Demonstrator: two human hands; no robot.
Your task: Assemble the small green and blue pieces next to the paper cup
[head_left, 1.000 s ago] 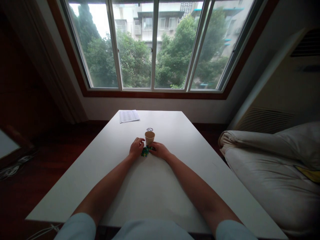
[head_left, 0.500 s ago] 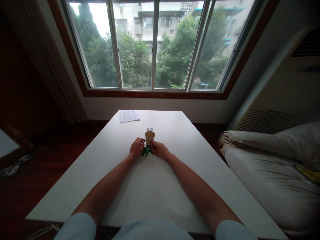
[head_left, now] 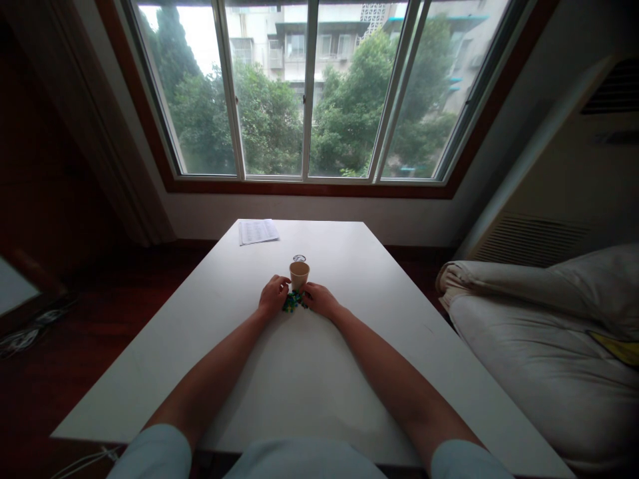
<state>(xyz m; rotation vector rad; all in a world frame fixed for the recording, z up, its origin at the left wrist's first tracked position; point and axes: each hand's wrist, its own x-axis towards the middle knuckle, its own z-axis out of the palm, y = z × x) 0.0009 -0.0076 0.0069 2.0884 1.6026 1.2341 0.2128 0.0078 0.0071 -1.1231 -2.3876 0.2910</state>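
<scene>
A brown paper cup (head_left: 299,273) stands upright on the white table, its mouth towards me. Right in front of it lies a small heap of green pieces (head_left: 290,305), a few darker or yellowish, too small to name. My left hand (head_left: 272,295) rests at the left of cup and heap, fingers loosely bent and apart, with nothing visible in them. On the other side, my right hand (head_left: 321,299) has its fingertips drawn together at the heap's right edge, just below the cup. What they pinch, if anything, is too small to make out.
Behind the cup lies a small dark ring-shaped item (head_left: 299,258). Sheets of paper (head_left: 258,231) lie at the table's far left corner. The white table (head_left: 299,372) reaches towards the window; a sofa (head_left: 539,332) stands on the right. Cables (head_left: 24,339) lie on the floor at left.
Both hands stay nearly in place, with only slight finger movement. Some pieces by the right fingertips have shifted a little. The cup has not moved.
</scene>
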